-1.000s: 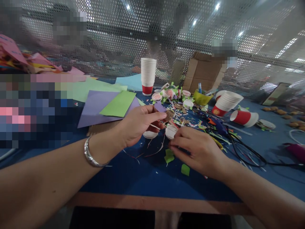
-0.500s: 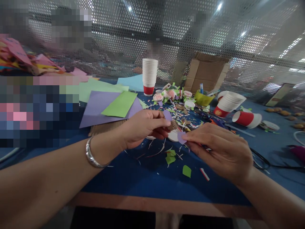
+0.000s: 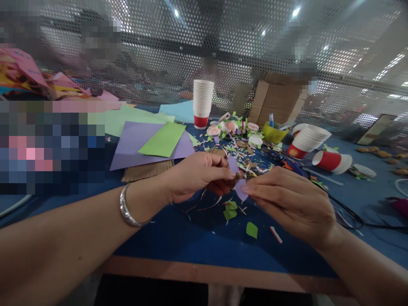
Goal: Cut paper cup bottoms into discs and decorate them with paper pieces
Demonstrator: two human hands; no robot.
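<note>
My left hand point(image 3: 204, 174), with a silver bangle at the wrist, pinches a small brown cardboard piece, mostly hidden by the fingers, with a purple paper petal point(image 3: 233, 164) sticking up from it. In my right hand point(image 3: 290, 199) a second purple paper piece point(image 3: 241, 190) is held between thumb and fingertips, close against the piece in the left hand. Whether the two pieces touch is hard to tell. On the blue table below lie green paper cutouts point(image 3: 251, 230) and a red-and-white strip point(image 3: 276, 234).
Purple sheet point(image 3: 130, 142) and green sheet point(image 3: 162, 139) lie left. Behind are stacked cups point(image 3: 203, 97), paper scraps, decorated discs point(image 3: 213, 131), a yellow container point(image 3: 274, 134) and cardboard point(image 3: 276, 102). Tipped cups point(image 3: 331, 160) and a black cable point(image 3: 353, 214) are at right.
The right hand's purple piece has come up against the one in my left hand, and its pointed end now faces down. The left hand has shifted slightly right.
</note>
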